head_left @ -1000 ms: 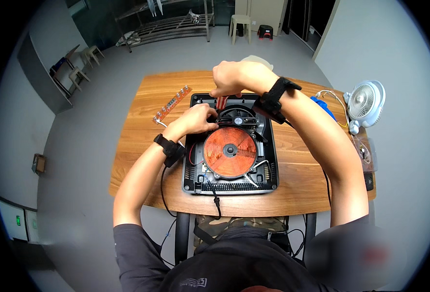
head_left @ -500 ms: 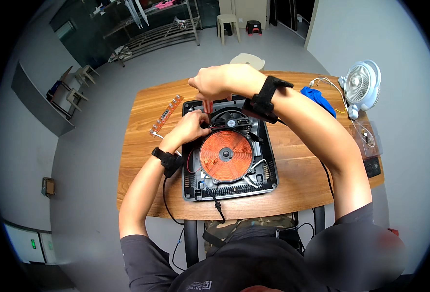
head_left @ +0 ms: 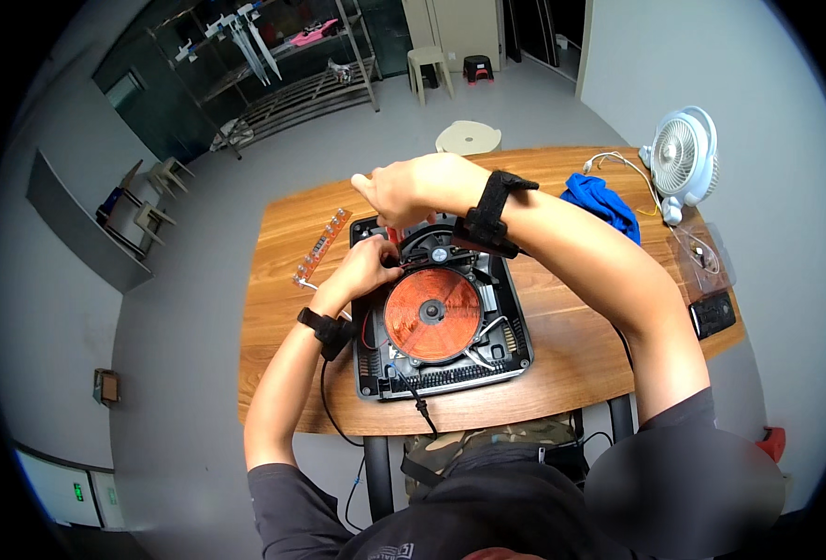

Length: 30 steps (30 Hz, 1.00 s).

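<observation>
An open black appliance housing [head_left: 508,364] holds a round copper coil [head_left: 413,322] and a black fan [head_left: 436,238] behind it. My right hand [head_left: 403,191] grips a red-and-white striped screwdriver [head_left: 393,233] over the housing's back left, with the tool pointing downward; its tip is not clearly visible. Just below it, my left hand [head_left: 366,266] has its fingers curled at the housing's back-left part, beside the fan; what they pinch, if anything, is hidden. A small orange circuit board [head_left: 321,245] with a white wire lies on the table to the left.
On the wooden table [head_left: 273,308] are a white fan [head_left: 680,154], blue cloth [head_left: 604,205], loose cables, a transparent tray [head_left: 716,247] and a black item [head_left: 712,315]. A cream stool [head_left: 469,137] stands beyond the table, a metal rack [head_left: 310,112] further back.
My right hand with the screwdriver has shifted left relative to the housing. My left hand stays at the same spot on it. The whole scene sits slightly lower in the picture.
</observation>
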### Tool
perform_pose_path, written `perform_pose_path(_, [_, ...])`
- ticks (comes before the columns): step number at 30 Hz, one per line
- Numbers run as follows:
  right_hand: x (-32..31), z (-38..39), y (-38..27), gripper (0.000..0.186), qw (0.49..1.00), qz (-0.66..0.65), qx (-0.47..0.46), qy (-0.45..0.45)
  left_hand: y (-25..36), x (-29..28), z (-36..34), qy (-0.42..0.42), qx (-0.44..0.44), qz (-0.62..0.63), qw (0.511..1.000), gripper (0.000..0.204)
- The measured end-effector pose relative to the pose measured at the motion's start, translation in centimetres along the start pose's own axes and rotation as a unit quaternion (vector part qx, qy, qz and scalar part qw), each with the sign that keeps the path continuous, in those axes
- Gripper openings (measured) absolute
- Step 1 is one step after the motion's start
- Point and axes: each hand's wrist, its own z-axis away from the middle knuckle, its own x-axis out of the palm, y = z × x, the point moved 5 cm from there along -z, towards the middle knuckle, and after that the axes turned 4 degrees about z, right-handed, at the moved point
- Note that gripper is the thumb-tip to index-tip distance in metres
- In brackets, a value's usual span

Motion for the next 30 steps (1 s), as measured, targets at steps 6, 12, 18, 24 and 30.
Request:
perform_pose_path(6, [0.6, -0.2, -0.1, 0.02, 0.979, 0.117, -0.025, 0.163, 1.1, -0.3, -0.6, -0.019, -0.022, -0.018, 0.999, 0.034])
perform_pose_path(12, [0.4, -0.3, 0.5, 0.053, 0.995, 0.063, 0.034, 0.073, 1.0, -0.3, -0.3, -0.019, 0.0, -0.041, 0.999, 0.033])
perform_pose_path(18, [0.5, 0.2, 0.1, 0.047, 0.997, 0.041, -0.048, 0.034, 0.5, -0.1, 0.2, -0.007, -0.007, -0.025, 1.0, 0.034])
perform_pose_path(24, [1.5, -1.1, 0.1, 0.026, 0.987, 0.072, -0.01, 0.146, 1.4, -0.1, -0.7, -0.016, -0.008, -0.03, 0.999, 0.033])
perform_pose_path(30, [0.2, 0.5, -0.3, 0.062, 0.995, 0.077, 0.009, 0.056, 1.5, -0.3, -0.1, -0.013, -0.001, -0.031, 0.999, 0.031])
